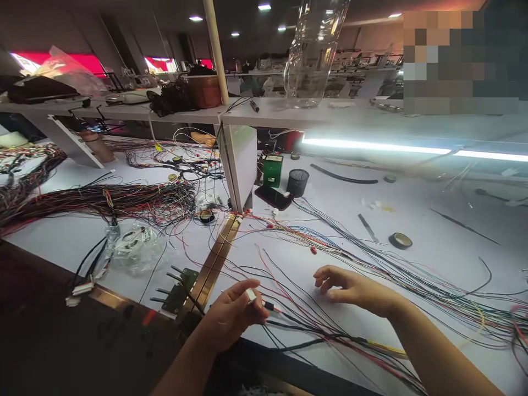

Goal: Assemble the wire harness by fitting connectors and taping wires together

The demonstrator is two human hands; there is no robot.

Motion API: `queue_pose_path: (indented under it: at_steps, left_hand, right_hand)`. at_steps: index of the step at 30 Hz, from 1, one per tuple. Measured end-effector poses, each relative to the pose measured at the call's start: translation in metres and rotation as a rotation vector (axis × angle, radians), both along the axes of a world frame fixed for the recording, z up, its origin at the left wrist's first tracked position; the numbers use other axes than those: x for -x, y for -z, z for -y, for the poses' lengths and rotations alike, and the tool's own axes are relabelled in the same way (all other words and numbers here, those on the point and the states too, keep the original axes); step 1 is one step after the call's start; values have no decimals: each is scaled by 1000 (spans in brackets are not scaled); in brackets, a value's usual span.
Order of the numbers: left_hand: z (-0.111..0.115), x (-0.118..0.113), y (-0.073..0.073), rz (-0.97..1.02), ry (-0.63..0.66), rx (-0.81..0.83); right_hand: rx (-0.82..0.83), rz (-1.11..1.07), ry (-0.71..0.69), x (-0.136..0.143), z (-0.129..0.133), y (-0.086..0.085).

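My left hand (233, 316) is closed at the table's front edge, pinching a small white plastic connector (251, 296) between thumb and fingers. A dark sleeved cable end (269, 306) with a reddish wire pokes out beside those fingers. To the right, my right hand (357, 289) hovers low over the white tabletop, fingers loosely bent and apart from the thumb, with nothing visible in it. Between and below the hands runs a bundle of black and red wires (322, 333), part of it in a yellow sleeve (385, 348). My fingers hide how the connector joins the wires.
A long multicoloured wire bundle (363, 253) crosses behind my right hand. Beyond lie a tape roll (400, 240), a blade-like strip (367, 227), a phone (273, 197), a mesh cup (297, 182) and a green box (273, 170). At left stand a pronged green fixture (175, 289) and heaped wires (99, 203).
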State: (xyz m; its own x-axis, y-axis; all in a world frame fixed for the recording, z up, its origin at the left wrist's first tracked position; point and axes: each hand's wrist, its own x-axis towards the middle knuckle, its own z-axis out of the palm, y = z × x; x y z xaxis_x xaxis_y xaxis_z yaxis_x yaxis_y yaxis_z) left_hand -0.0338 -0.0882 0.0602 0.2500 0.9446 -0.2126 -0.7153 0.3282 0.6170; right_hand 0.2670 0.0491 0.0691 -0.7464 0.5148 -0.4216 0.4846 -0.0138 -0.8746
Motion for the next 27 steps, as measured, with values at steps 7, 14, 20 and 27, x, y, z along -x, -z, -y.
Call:
queue_pose_path:
  at_steps: [7, 14, 20, 27]
  left_hand:
    - [-5, -12, -2, 26, -53, 152]
    - [-5, -16, 2, -67, -260, 346]
    - [-5, -18, 7, -24, -306, 346]
    - [-4, -20, 12, -23, -295, 355]
  right_hand:
    - [-547, 520, 54, 49, 45, 19]
    - [-614, 499, 46, 66, 39, 15]
    - [-637, 605, 33, 73, 40, 19]
    - [-628, 612, 51, 68, 37, 19]
